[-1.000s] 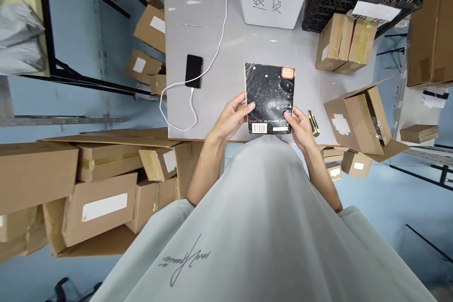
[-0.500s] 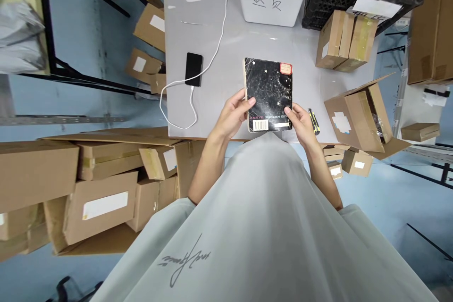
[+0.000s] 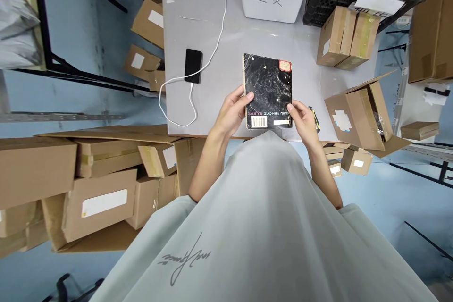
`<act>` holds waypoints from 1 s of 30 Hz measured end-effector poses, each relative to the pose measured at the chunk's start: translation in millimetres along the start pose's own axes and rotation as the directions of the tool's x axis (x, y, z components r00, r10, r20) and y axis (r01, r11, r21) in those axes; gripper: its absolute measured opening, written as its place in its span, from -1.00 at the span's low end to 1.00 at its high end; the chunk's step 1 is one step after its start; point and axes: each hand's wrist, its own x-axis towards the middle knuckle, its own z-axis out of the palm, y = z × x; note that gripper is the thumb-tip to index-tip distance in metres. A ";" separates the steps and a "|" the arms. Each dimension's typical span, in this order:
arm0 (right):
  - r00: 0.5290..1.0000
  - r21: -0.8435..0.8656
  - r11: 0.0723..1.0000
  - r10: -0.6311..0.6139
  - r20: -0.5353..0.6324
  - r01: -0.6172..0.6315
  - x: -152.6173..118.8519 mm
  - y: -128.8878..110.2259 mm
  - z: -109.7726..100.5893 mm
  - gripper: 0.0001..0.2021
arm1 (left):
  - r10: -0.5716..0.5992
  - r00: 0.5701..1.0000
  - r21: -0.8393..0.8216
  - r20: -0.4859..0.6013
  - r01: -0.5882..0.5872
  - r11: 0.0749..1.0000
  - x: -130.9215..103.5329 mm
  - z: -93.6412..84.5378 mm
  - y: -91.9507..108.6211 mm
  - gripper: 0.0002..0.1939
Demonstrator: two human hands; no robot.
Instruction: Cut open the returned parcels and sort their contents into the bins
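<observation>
A worn black book (image 3: pixel 269 85) with small stars, a red-edged sticker at its top right and a barcode at its lower left is held up near the table's front edge. Its left edge is gripped by my left hand (image 3: pixel 231 109), thumb on the cover and fingers behind. My right hand (image 3: pixel 303 120) pinches the lower right edge, thumb on the cover; its other fingers are partly hidden. Just beyond my right hand lies a yellow and black box cutter (image 3: pixel 314 120), partly covered by the hand.
On the grey table (image 3: pixel 212 104) lie a black phone (image 3: pixel 193 66) and its white cable (image 3: pixel 222 28). At the back stand a white bin (image 3: pixel 272 0) and a black crate (image 3: pixel 322 0). Cardboard boxes (image 3: pixel 348 40) and an open carton (image 3: pixel 361 113) sit right; a large carton (image 3: pixel 191 160) flanks me left.
The right thumb has shifted slightly up and outward along the book's right edge. The book stays in both hands, and the whole view has moved a little.
</observation>
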 end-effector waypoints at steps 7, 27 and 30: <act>0.994 -0.059 0.998 -0.017 0.108 0.024 6.9 6.6 17.1 -0.19 | 0.082 0.996 0.123 -0.034 -0.077 0.989 -4.3 24.0 -6.2 -0.27; 0.926 0.303 0.876 0.362 0.103 -0.376 11.7 47.4 6.5 -0.32 | -0.170 0.984 0.039 -0.047 0.172 0.984 1.2 -17.4 -61.7 -0.21; 0.939 0.264 0.901 0.327 0.106 -0.343 19.5 53.9 4.4 -0.29 | -0.091 0.990 0.056 -0.112 0.097 0.994 5.6 -9.5 -59.6 -0.22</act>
